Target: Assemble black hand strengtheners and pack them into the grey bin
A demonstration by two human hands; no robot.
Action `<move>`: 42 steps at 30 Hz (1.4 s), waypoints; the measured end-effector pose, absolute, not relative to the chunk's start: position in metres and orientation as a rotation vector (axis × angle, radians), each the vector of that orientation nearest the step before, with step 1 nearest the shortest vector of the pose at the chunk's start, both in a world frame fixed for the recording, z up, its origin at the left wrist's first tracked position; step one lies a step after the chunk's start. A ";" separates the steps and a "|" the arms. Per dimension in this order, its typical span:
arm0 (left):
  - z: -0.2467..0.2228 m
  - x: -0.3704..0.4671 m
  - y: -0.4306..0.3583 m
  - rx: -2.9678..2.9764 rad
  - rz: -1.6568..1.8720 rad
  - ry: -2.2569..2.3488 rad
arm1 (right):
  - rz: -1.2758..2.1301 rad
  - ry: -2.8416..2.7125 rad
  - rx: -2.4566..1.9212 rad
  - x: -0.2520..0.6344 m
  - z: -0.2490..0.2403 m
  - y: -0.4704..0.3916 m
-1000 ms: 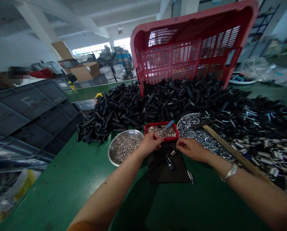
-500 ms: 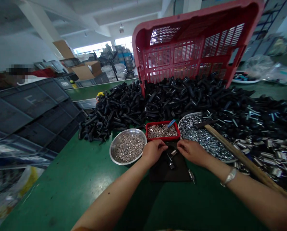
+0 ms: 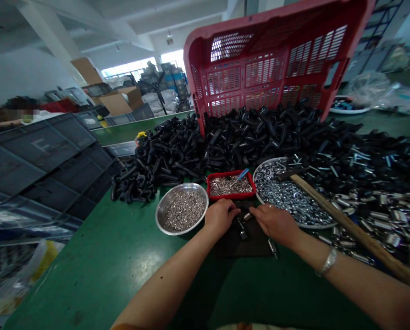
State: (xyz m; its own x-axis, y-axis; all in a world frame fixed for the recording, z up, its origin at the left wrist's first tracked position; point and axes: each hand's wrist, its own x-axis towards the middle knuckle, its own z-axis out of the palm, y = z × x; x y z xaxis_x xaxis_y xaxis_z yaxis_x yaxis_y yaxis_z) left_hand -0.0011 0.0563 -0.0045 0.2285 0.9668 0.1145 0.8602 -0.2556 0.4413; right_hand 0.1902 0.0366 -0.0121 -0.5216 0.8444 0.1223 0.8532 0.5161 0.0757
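My left hand (image 3: 221,216) is closed, its fingertips pinched at the upper end of a black part (image 3: 241,229) over a dark mat (image 3: 256,245). A short metal coil spring (image 3: 247,216) lies against that part. My right hand (image 3: 277,223) comes in from the other side, fingers pressed together at the spring's right end; whatever they pinch is hidden. A longer spring-like metal tool (image 3: 272,248) rests at the mat's right edge. Just beyond the hands stands a red tray (image 3: 210,197) of small metal pins, with a blue-handled item (image 3: 242,173) in it.
A steel bowl (image 3: 159,223) of small metal pieces is left. On the right, a hammer (image 3: 332,211) lies across a round tray (image 3: 260,199) of metal rings, beside piled springs (image 3: 390,224). Black parts (image 3: 253,137) spill from a tipped red crate (image 3: 191,59). Grey bins (image 3: 50,151) stand left.
My right hand has moved left and inward, so its fingers now reach the spring. My left fingertips have come a little closer onto the black part. The view has shifted slightly.
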 end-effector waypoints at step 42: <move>0.052 -0.019 0.068 1.989 0.057 1.193 | 0.358 -2.606 -1.205 0.205 0.005 0.058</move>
State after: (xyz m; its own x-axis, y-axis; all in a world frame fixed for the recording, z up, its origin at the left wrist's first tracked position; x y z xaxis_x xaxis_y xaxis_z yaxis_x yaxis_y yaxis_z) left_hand -0.0188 0.0681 0.0517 0.5541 0.7592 -0.3413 0.7234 -0.2363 0.6487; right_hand 0.2047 0.0582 0.0046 -0.6276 0.7693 0.1197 0.7084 0.6280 -0.3220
